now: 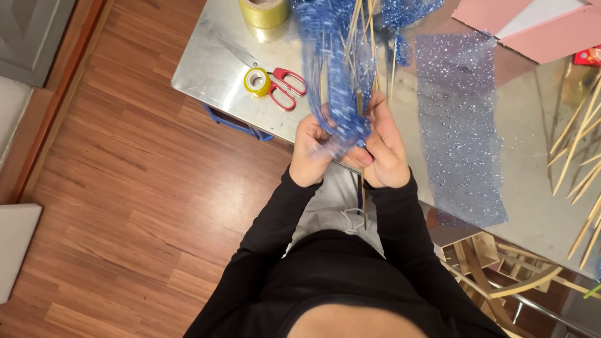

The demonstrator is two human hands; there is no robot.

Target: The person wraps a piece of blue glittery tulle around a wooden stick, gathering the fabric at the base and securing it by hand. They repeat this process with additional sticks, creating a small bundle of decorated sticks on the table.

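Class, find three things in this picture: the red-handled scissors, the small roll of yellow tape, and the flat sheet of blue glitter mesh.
red-handled scissors [287, 86], head view, on the red handles.
small roll of yellow tape [256, 82], head view, on its rim.
flat sheet of blue glitter mesh [460, 125], head view, on its middle.

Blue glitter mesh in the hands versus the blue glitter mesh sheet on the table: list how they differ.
The bunched mesh is gathered and crumpled around thin wooden sticks, gripped by the left hand and right hand; the flat mesh sheet lies spread out on the metal table, touched by neither hand. The bunched mesh looks a denser, deeper blue; the flat sheet looks paler and see-through. Both are blue, glittery netting.
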